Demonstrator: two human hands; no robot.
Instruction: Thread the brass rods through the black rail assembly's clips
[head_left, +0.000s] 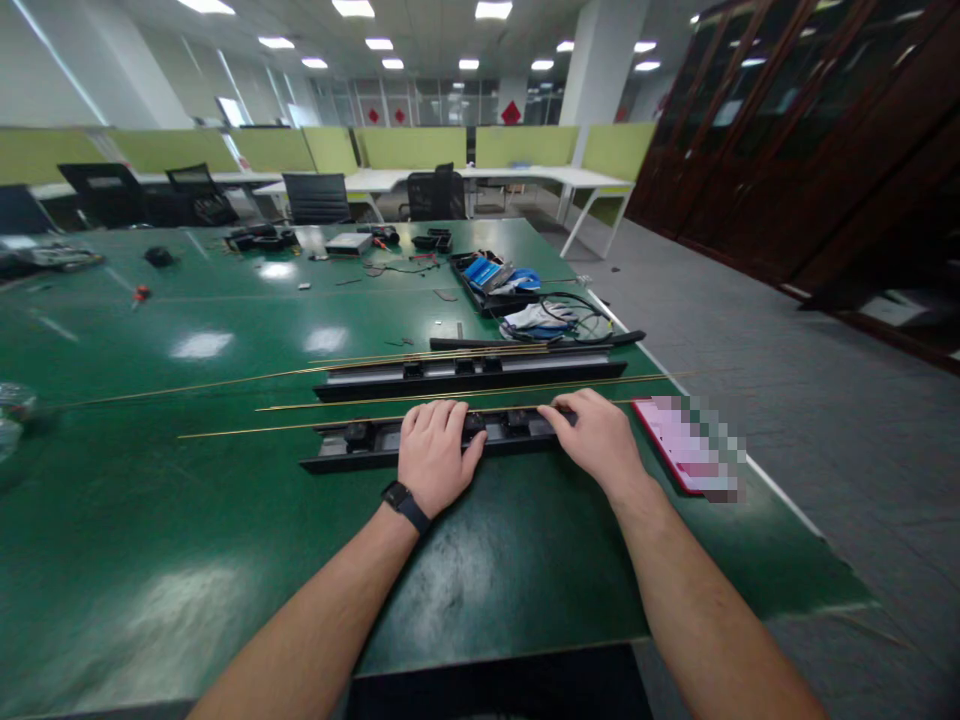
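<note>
A long black channel rail [367,462] with a grey inner face and several black blocks lies crosswise in front of me. My left hand [435,450], with a dark watch on the wrist, lies over its middle; the fingers reach across the far side and the thumb bends toward a block. At its right end my right hand [596,435] is closed around the rail, thumb on top and fingers partly hidden. A thin brass rod [247,431] runs along the rail's far edge and passes behind both hands.
Behind lies a second black rail [517,372] with more thin brass rods [375,396] beside it. A red-edged board [660,440], partly blurred, is at the right. Farther back are a black tray [474,290] of parts, white gloves [536,318] and cables on the green table [187,540].
</note>
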